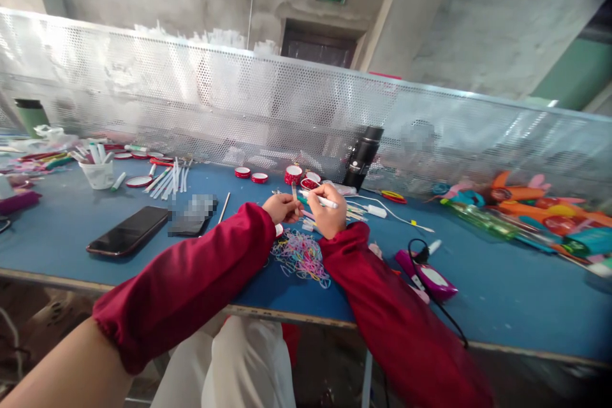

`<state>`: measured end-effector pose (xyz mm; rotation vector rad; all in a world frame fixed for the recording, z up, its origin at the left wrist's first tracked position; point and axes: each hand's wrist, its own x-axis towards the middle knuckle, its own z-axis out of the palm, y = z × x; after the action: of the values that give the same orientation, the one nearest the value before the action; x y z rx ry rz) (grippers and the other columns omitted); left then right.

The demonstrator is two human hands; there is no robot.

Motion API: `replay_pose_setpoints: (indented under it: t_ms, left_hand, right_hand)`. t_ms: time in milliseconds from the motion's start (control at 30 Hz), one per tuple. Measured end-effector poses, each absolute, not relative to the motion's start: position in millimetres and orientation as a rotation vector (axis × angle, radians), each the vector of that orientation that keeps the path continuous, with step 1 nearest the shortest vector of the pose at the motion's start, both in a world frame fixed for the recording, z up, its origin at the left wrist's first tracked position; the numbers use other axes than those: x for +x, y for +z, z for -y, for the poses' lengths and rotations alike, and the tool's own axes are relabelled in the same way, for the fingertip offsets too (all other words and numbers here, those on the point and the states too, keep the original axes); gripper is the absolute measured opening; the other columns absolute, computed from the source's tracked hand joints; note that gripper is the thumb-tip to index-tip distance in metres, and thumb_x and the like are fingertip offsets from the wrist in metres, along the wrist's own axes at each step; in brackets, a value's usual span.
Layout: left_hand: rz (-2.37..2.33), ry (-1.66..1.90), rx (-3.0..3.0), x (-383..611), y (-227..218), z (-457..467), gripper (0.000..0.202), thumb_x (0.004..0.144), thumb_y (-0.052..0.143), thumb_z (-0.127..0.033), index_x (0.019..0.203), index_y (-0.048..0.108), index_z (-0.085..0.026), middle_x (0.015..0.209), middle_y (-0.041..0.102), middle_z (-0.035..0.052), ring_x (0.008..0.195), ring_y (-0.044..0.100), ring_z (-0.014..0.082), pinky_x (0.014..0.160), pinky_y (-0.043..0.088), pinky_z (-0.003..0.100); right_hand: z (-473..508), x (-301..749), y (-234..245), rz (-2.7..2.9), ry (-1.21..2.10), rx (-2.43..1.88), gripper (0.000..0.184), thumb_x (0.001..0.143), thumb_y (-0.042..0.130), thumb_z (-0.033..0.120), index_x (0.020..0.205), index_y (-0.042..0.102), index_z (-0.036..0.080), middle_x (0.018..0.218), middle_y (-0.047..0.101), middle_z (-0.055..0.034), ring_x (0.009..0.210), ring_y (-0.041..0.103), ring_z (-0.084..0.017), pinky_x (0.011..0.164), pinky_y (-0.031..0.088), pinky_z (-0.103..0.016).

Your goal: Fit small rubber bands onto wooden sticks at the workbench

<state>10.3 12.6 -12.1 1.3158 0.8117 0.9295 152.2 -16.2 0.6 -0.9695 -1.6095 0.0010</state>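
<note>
My left hand (281,208) is closed, pinching a thin flat tan strip (294,190) that stands upright from its fingertips. In my right hand (331,213) is a white marker pen (326,201), gripped like a writing tool with its tip end pointing left at the strip. Whether the tip touches the strip is too small to tell. Just below both hands lies a loose pile of colourful rubber bands (306,256). Behind the hands stand rolls with red rims (292,174). Small pale sticks (356,210) lie partly hidden behind my right hand.
Two phones (128,231) lie on the blue table (268,293) at left, near a white cup (97,175) of markers. A black bottle (363,159) leans before the perforated metal screen (229,89). At right are a purple device (428,277) with a cable and orange balloons (530,204).
</note>
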Motion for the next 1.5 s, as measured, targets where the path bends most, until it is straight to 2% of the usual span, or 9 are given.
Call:
replay_pose_setpoints:
  t_ms: [167,300,567,733,933,1100,1500]
  left_hand:
    - [-0.836,0.946,1.314,10.3,-12.6,-10.7,0.013,0.084,0.06,-0.024,0.078,0.059,-0.013,0.062,0.062,-0.0015,0.047,0.054,0.0058,0.053,0.044,0.019]
    - [-0.828,0.944,1.321,10.1,-15.3,-12.3,0.016,0.082,0.063,-0.028,0.078,0.06,-0.013,0.063,0.063,-0.0008,0.048,0.054,0.0059,0.052,0.044,0.018]
    - [-0.84,0.94,1.312,10.1,-13.3,-10.6,0.012,0.082,0.063,-0.023,0.076,0.059,-0.013,0.061,0.063,-0.0012,0.046,0.055,0.0065,0.05,0.045,0.018]
    - [-0.841,0.937,1.311,9.4,-10.8,-9.4,0.012,0.087,0.055,-0.019,0.077,0.059,-0.012,0.061,0.063,-0.001,0.044,0.054,0.0053,0.05,0.044,0.018]
    - [-0.811,0.936,1.324,10.1,-11.3,-8.8,0.014,0.087,0.055,-0.019,0.075,0.059,-0.013,0.062,0.063,-0.0008,0.045,0.054,0.0057,0.049,0.044,0.018]
    - [-0.831,0.937,1.327,9.7,-14.1,-12.2,0.013,0.086,0.057,-0.02,0.076,0.06,-0.013,0.06,0.063,-0.001,0.043,0.053,0.0057,0.05,0.045,0.018]
    - [-0.843,0.922,1.322,11.7,-12.9,-9.4,0.014,0.086,0.057,-0.02,0.074,0.059,-0.013,0.059,0.063,-0.0014,0.044,0.054,0.0064,0.049,0.045,0.019]
  right_hand:
    - [18.6,150.4,1.8,1.649,0.049,-0.918,0.012,0.082,0.055,0.027,0.071,0.055,0.022,0.059,0.055,0.0039,0.053,0.05,-0.012,0.052,0.038,-0.025]
    - [18.5,151.2,2.5,1.631,-0.001,-0.933,0.013,0.081,0.056,0.026,0.069,0.055,0.021,0.059,0.055,0.0035,0.054,0.05,-0.012,0.054,0.038,-0.025]
    - [16.9,151.9,-0.8,1.672,0.059,-0.929,0.011,0.081,0.054,0.026,0.071,0.053,0.022,0.06,0.055,0.0033,0.054,0.05,-0.012,0.053,0.038,-0.026]
    - [17.2,153.3,1.6,1.621,-0.005,-0.942,0.013,0.081,0.055,0.026,0.069,0.054,0.021,0.059,0.053,0.0039,0.054,0.048,-0.011,0.054,0.037,-0.025]
    - [18.8,150.8,0.9,1.668,0.107,-0.886,0.011,0.082,0.055,0.028,0.073,0.054,0.021,0.058,0.054,0.0045,0.052,0.049,-0.011,0.052,0.038,-0.025]
    - [16.6,153.2,1.0,1.628,0.019,-0.922,0.012,0.081,0.055,0.026,0.07,0.054,0.021,0.06,0.054,0.0036,0.055,0.049,-0.012,0.055,0.038,-0.026]
    - [17.0,152.0,0.9,1.633,0.057,-0.929,0.011,0.081,0.055,0.027,0.072,0.054,0.021,0.059,0.053,0.004,0.053,0.049,-0.012,0.053,0.037,-0.025]
